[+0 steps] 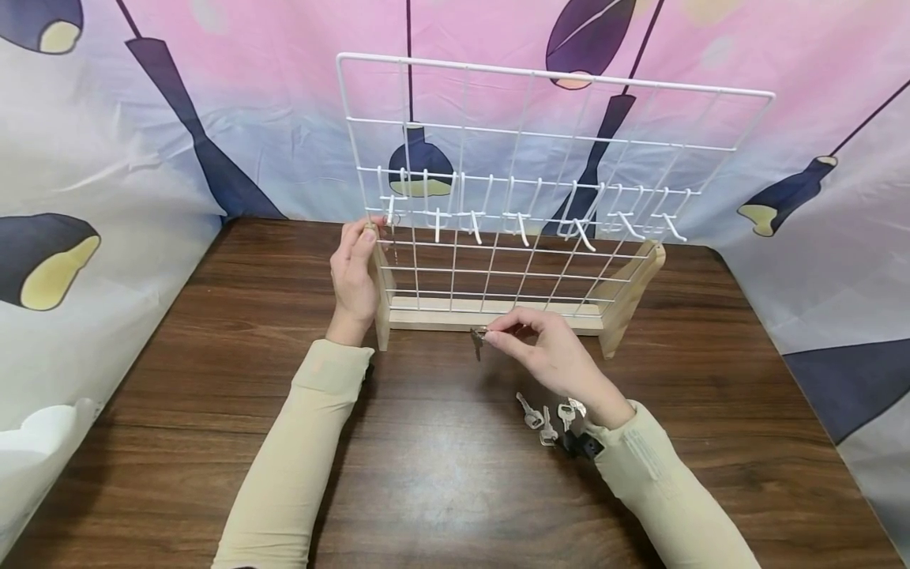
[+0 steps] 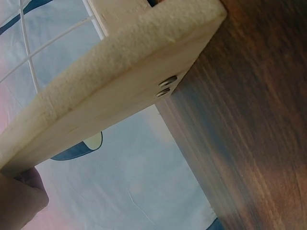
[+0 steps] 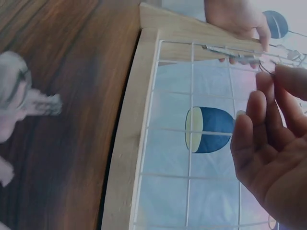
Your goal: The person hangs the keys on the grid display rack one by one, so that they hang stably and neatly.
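Observation:
My right hand (image 1: 550, 348) pinches a small key (image 1: 478, 346) by its ring, just in front of the rack's wooden base bar (image 1: 441, 318). In the right wrist view the key (image 3: 225, 51) points away from the thumb and fingertips of my right hand (image 3: 273, 153). My left hand (image 1: 354, 276) grips the top of the left wooden side leg (image 1: 381, 304) of a white wire grid rack (image 1: 554, 75). White hooks (image 1: 522, 229) line the grid. A thin chain (image 1: 395, 251) hangs at the leftmost hook, near my left fingers.
Several loose keys (image 1: 531, 415) lie on the dark wooden table (image 1: 426, 474) below my right wrist, beside a black object (image 1: 579, 445). The right wooden leg (image 1: 633, 296) stands behind my right hand. A patterned cloth (image 1: 249, 118) hangs behind the rack. Something white (image 1: 43, 442) sits at far left.

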A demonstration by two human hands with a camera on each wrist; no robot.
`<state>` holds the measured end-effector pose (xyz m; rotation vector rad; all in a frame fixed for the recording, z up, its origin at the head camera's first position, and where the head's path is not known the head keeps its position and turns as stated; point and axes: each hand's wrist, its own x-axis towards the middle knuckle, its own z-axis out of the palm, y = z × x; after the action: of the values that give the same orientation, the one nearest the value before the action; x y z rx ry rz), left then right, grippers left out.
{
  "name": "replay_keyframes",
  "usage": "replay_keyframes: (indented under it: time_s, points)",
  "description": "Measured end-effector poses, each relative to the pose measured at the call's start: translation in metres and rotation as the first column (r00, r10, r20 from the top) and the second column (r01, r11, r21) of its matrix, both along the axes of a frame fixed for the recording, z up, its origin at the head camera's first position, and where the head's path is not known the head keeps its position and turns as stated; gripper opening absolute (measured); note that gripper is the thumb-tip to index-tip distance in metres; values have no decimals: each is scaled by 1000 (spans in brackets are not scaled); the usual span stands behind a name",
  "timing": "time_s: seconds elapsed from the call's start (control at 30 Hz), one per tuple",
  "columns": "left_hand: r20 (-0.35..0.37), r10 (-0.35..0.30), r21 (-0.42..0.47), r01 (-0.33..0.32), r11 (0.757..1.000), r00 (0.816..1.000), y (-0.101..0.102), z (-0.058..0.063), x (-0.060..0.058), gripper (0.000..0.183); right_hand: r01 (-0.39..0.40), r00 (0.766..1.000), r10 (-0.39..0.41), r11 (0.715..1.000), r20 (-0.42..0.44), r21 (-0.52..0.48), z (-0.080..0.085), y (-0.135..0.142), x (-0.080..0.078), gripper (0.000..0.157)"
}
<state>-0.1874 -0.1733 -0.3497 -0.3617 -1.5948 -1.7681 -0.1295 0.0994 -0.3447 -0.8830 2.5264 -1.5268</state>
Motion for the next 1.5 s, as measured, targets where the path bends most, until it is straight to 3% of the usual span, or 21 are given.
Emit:
replay_keyframes:
  time_s: [0.27,0.57,0.8,1.23,1.5]
  points:
    - [-1,2,-6,-2,1000,1000,0,-1,0,31,79,995,-70,987,68,-141,10,-7,-1,9]
    - [-7,1,-14,-1,1000,1000,-1,-1,1,30,82,995,-70,979,66,-187,16,-14,-2,8]
    - [-7,1,-15,-1,1000,1000,-1,-2,0,29,97,995,-101,970,-7,-225,20,-19,-3,7]
    - [-3,-6,-9,6,1000,1000,-1,-1,1,29,43,980,-87,970,-178,-238,29,-28,-8,8]
    - [-5,-4,-15,4,1000,1000,0,1,1,30,22,973,-73,973,-217,-228,30,-32,-7,10]
